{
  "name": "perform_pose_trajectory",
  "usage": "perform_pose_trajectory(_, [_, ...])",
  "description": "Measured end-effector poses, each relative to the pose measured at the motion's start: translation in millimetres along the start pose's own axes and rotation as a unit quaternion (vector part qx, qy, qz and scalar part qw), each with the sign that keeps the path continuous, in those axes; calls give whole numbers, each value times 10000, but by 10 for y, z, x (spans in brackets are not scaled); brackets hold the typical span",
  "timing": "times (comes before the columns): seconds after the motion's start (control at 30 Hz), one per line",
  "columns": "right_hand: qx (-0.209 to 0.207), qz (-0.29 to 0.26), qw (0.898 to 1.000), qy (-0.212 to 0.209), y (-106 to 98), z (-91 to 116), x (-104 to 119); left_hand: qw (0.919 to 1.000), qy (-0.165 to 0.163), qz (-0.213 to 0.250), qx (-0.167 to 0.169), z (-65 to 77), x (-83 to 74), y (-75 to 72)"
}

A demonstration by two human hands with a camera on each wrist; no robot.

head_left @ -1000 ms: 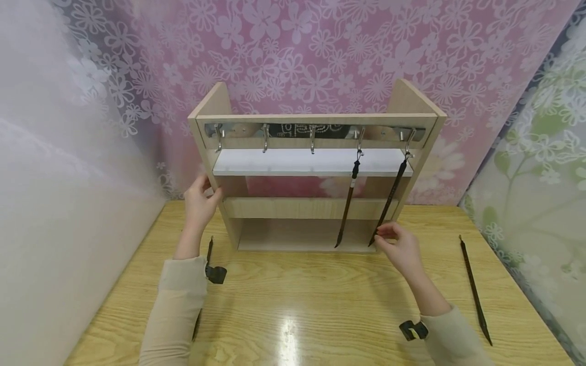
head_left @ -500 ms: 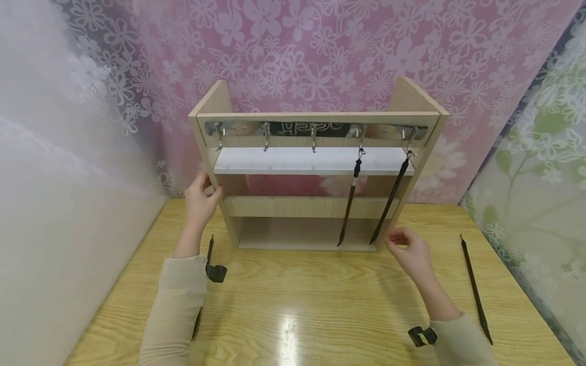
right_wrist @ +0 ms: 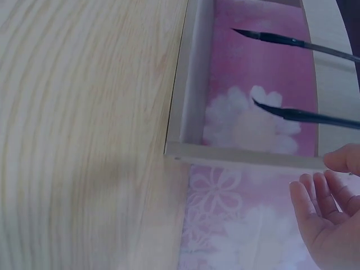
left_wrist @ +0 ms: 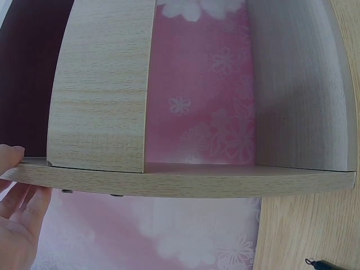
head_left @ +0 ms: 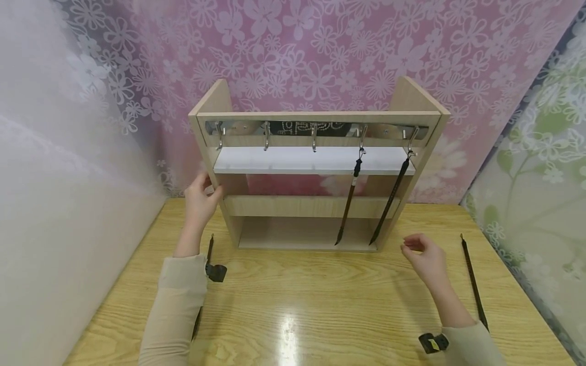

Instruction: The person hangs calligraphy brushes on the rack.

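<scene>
A light wooden shelf rack (head_left: 274,207) with a row of metal hooks (head_left: 267,136) stands on the table. My left hand (head_left: 200,203) grips the edge of its left side panel (left_wrist: 197,183), thumb on one face and fingers on the other. Two dark writing brushes hang tip down from the hooks at the right: a brown-handled writing brush (head_left: 349,203) and, on the outermost hook, a black writing brush (head_left: 390,202). To the right of the rack, my right hand (head_left: 427,259) is in the air with loosely curled fingers and holds nothing.
Another writing brush (head_left: 471,279) lies on the wooden table (head_left: 293,290) at the right, its lower end behind the right sleeve. At the left a further brush (head_left: 210,249) is partly hidden by the left arm. Floral cloth (head_left: 293,51) covers the back.
My right hand has let go of the black brush's lower end and moved right, away from the rack. The hanging brushes swing slightly. My left hand stays on the side panel.
</scene>
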State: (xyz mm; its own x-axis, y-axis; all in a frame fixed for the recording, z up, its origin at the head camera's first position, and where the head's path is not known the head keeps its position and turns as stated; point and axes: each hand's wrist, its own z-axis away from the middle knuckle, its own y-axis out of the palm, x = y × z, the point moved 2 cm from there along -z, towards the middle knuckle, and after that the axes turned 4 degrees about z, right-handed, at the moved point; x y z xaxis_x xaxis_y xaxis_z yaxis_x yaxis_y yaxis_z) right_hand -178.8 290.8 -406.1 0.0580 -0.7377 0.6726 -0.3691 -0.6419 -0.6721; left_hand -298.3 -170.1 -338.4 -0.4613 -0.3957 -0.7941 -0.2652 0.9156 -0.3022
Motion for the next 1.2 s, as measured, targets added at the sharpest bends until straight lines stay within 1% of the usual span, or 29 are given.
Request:
perform_pose_trajectory(0.13, [-105, 98, 9999, 5, -46, 13, -73, 10000, -34, 20, -37, 5, -7, -5])
perform_pose_trajectory(0.3, [-98, 132, 9998, 102, -101, 19, -196, 10000, -27, -10, -66, 4, -18, -12])
perform_pose_trajectory(0.37, [-68, 145, 9997, 198, -131, 26, -237, 10000, -25, -13, -66, 4, -23, -14])
perform_pose_trajectory(0.57, [-117, 422, 9979, 476, -251, 73, -341, 10000, 0, -34, -68, 2, -27, -14])
perform_pose_trajectory(0.87, [-351, 573, 9955, 665, -383, 119, -610, 10000, 11, -56, -67, 0, 1, -9])
perform_pose_trajectory(1.07, [-422, 634, 9921, 994, -480, 181, -732, 10000, -40, -75, -3, 0, -4, -8])
perform_pose_trajectory(1.2, [-478, 768, 9888, 1189, -541, 209, -823, 9999, -99, -30, 39, 3, -9, -5])
